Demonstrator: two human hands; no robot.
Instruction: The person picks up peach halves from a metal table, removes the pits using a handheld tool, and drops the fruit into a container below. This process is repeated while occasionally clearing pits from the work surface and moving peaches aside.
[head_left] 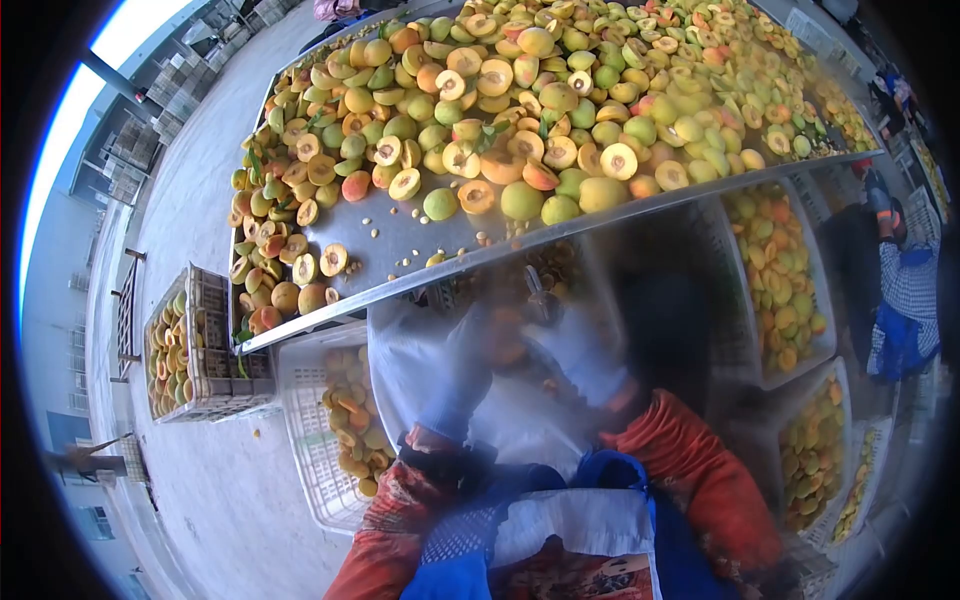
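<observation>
My left hand (468, 365), in a pale glove, is in front of my lap below the table edge, its fingers closed around a blurred orange-brown fruit (505, 338). Close to its right, my right hand (577, 355), also gloved, is closed on a metal tool (542, 298) that points up. Both hands are smeared, and the fruit's details cannot be made out. Above them, halved and whole yellow-green and orange fruits (520, 200) are heaped on a metal table (400, 240), with loose pits near its front edge.
A white crate (308, 440) with fruit halves stands at the lower left, a stacked crate (212, 350) farther left. More fruit-filled crates (745, 350) stand on the right. A person in a blue apron (905, 310) is at the far right. Stacked crates line the background.
</observation>
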